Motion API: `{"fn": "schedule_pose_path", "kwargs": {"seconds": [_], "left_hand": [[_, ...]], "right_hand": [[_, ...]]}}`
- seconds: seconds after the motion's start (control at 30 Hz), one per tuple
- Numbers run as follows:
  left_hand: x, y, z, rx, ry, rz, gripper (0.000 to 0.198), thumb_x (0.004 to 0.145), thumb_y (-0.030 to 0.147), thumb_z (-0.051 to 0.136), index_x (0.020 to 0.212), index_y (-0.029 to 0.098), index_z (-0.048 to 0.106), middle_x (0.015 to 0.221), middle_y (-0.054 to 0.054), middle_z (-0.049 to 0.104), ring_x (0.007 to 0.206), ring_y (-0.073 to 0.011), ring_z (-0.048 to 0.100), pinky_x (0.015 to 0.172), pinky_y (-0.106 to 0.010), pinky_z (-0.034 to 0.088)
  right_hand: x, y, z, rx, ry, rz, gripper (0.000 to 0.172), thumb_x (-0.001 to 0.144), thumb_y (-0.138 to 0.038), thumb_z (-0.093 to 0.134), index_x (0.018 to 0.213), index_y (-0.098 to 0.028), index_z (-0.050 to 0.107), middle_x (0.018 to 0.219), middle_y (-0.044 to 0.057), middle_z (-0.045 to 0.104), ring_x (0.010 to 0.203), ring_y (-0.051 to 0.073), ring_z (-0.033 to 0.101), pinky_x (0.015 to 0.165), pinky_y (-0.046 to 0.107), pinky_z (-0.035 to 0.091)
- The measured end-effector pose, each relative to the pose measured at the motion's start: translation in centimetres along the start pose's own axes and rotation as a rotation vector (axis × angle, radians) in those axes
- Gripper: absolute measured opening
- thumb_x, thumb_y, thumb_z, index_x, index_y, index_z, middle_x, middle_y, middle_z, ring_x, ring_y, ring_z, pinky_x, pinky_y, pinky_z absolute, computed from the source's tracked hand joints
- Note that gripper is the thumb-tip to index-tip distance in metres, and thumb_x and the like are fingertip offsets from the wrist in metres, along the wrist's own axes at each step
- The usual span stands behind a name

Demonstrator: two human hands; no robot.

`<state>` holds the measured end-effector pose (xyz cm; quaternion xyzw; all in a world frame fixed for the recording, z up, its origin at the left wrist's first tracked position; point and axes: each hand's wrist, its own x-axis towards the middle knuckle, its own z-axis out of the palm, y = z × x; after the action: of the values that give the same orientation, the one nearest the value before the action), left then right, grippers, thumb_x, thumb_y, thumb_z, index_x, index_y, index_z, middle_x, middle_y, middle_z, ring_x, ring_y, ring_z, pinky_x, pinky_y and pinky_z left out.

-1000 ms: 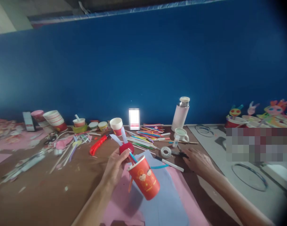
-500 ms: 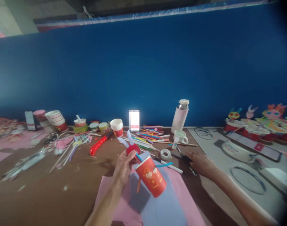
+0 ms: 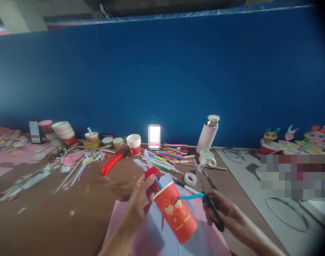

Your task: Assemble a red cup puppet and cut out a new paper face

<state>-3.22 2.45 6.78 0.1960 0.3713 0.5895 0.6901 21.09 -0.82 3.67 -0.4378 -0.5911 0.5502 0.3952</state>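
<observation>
The left hand [image 3: 142,193] grasps with its fingers the red round piece [image 3: 152,173], from which two pale strips [image 3: 148,160] stand up; whether these fingers press also the rim of the red cup [image 3: 175,213] I cannot tell. The cup is tilted, its mouth just beside this hand, and it is above the pale blue sheet [image 3: 166,245] and pink sheet [image 3: 119,222] on the bench [image 3: 72,227]. The right hand [image 3: 226,209] has its fingers closed around the scissors [image 3: 209,202], near the end of the blue strip [image 3: 190,196] at the cup. The step in hand seems to be bringing the scissors to this strip; the next move calls, I judge, for a steady cup and a careful placing of the blades. Whether the strip is between the blades or only before them is not clear. The cup's inside is mostly hidden, and a pixelated patch covers things at far right.
</observation>
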Motion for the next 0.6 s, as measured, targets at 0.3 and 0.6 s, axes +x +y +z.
{"fn": "schedule_pose_path", "kwargs": {"seconds": [0.3,0.6], "left_hand": [[-0.3,-0.3,-0.1,-0.08,-0.053,0.058,0.024,0.056,0.023,0.078,0.071,0.015,0.061,0.063,0.002,0.064,0.054,-0.0089,0.056,0.057,-0.02,0.041],[0.1,-1.2,-1.1,-0.125,-0.142,0.033,0.017,0.063,0.024,0.075,0.069,0.014,0.062,0.057,0.002,0.062,0.049,-0.0086,0.055,0.053,-0.02,0.04]], "right_hand": [[0.8,0.3,5.4,0.064,-0.21,0.152,0.049,0.072,-0.054,0.062,0.11,-0.022,0.061,0.096,0.01,0.066,0.074,0.022,0.063,0.064,0.031,0.052],[0.2,0.4,5.6,-0.12,-0.174,0.202,0.063,0.063,-0.059,0.066,0.117,-0.027,0.059,0.109,0.012,0.064,0.105,0.035,0.056,0.087,0.044,0.046]]}}
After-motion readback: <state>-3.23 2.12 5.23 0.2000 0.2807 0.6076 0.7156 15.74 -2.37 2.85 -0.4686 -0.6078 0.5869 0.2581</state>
